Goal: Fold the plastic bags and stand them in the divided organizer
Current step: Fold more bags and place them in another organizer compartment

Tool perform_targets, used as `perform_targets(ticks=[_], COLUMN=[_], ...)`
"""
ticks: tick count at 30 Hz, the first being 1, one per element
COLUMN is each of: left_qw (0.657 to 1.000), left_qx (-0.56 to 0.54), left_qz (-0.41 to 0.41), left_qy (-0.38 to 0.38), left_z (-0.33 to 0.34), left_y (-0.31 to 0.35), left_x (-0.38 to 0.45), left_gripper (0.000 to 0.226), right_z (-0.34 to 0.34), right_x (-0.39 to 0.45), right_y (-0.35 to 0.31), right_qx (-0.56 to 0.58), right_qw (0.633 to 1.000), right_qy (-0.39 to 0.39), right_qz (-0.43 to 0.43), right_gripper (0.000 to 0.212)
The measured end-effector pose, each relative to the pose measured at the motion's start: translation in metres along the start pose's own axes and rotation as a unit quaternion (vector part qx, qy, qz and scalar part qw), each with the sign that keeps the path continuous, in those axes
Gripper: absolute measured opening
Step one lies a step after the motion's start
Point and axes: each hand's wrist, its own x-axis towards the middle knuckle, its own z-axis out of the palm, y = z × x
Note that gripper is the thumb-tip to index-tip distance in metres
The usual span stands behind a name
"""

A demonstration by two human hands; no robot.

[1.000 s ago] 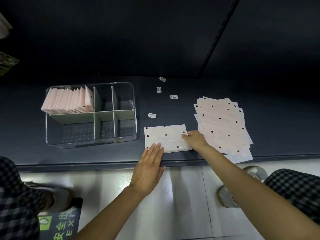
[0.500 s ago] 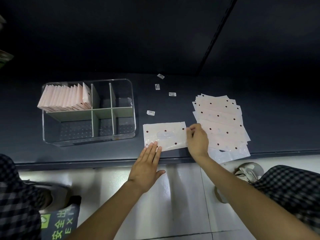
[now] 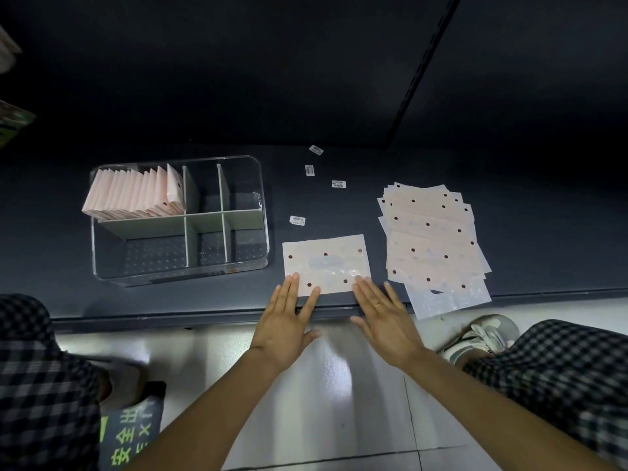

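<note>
A pink plastic bag with dark dots [image 3: 326, 263] lies flat on the dark shelf near its front edge. My left hand [image 3: 287, 321] has straight fingers, the tips resting on the bag's near left corner. My right hand [image 3: 385, 316] is also flat, fingertips on the bag's near right corner. A stack of unfolded dotted bags [image 3: 431, 236] lies to the right. The clear divided organizer [image 3: 261, 185] stands to the left, with several folded pink bags [image 3: 136, 195] upright in its back left compartment.
Small white label stickers [image 3: 297, 220] lie scattered on the shelf between organizer and stack. The shelf's front edge [image 3: 204, 317] runs just under my hands. Below it are a white tiled floor, my checked trouser legs and a shoe [image 3: 482, 334].
My right hand let go of the bag's right edge and moved down to its near right corner, fingers now flat. My left hand stays at the near left corner. The bag lies squarer.
</note>
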Motion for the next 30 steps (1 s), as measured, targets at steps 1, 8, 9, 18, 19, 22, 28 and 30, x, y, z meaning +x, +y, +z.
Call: perform_targets(ticks=[1, 8, 9, 18, 19, 22, 28, 30], left_qw=[1.000, 1.000, 1.000, 0.999, 0.998, 0.994, 0.974, 0.956], left_qx=[-0.003, -0.011, -0.012, -0.039, -0.043, -0.074, -0.196, -0.263], left_qz=[-0.002, -0.002, -0.001, -0.021, -0.027, -0.039, -0.005, -0.016], left_qy=[0.000, 0.011, 0.011, 0.028, 0.038, 0.070, 0.116, 0.132], left_z=[-0.001, -0.007, -0.009, -0.020, -0.021, -0.023, -0.023, -0.024], left_y=[-0.002, -0.007, -0.008, -0.007, -0.008, -0.014, -0.028, -0.029], left_x=[0.000, 0.003, 0.003, 0.010, 0.010, 0.011, 0.004, 0.003], left_gripper=[0.074, 0.069, 0.068, 0.062, 0.063, 0.064, 0.030, 0.019], right_z=[-0.002, -0.020, -0.022, -0.025, -0.025, -0.026, -0.039, -0.042], right_x=[-0.002, 0.027, 0.031, 0.053, 0.053, 0.050, 0.041, 0.044], right_y=[0.005, 0.010, 0.009, 0.005, 0.006, 0.009, 0.016, 0.019], right_qx=[0.003, 0.075, 0.086, 0.021, 0.034, 0.149, 0.341, 0.366], right_qw=[1.000, 0.984, 0.984, 0.990, 0.990, 0.986, 0.929, 0.913], right_qy=[0.013, 0.162, 0.157, 0.111, 0.095, 0.012, -0.144, -0.177], right_qz=[0.008, -0.008, -0.018, -0.090, -0.096, -0.074, -0.028, -0.016], right_gripper=[0.065, 0.014, 0.016, 0.012, 0.009, 0.009, 0.007, 0.007])
